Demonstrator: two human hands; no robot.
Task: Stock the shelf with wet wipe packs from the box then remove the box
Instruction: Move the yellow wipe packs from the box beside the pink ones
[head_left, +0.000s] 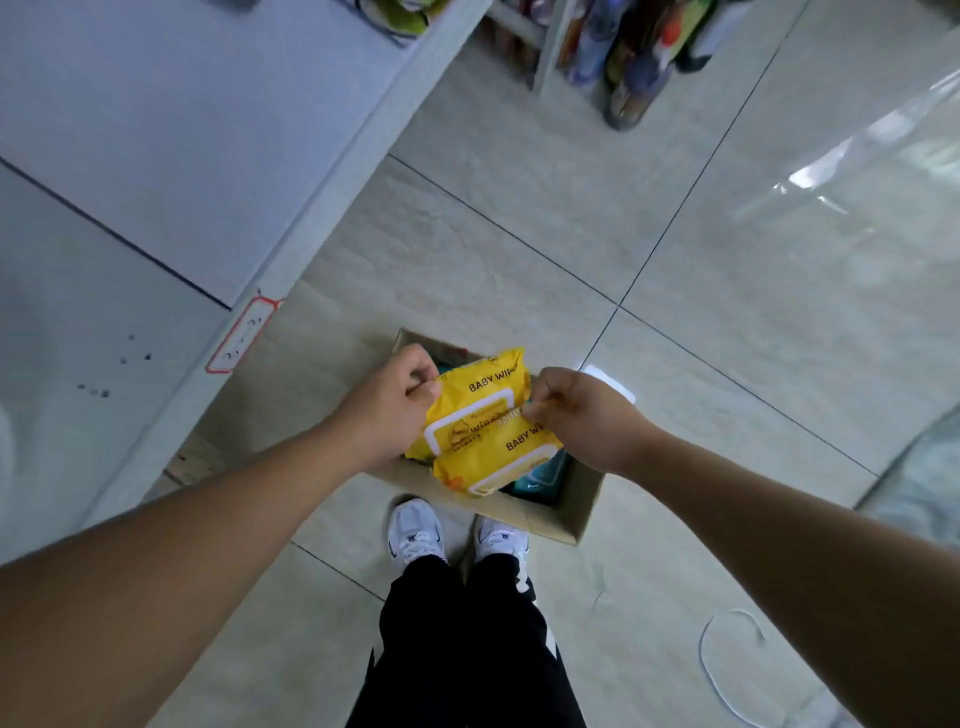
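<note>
One white shelf fills the left of my view, with a red-bordered price label stuck on its front edge. Next comes the left hand, fingers curled tight, pinching the left end of the upper yellow baby wipes pack. A second yellow pack overlaps it just below. The right hand, fingers bunched, pinches that pack's top edge where the two meet. Both packs are held above the open cardboard box, which stands on the tiled floor near the shelf's front edge, just ahead of the person's white shoes. I see teal packs inside. A white strap loop lies on the floor, far right.
</note>
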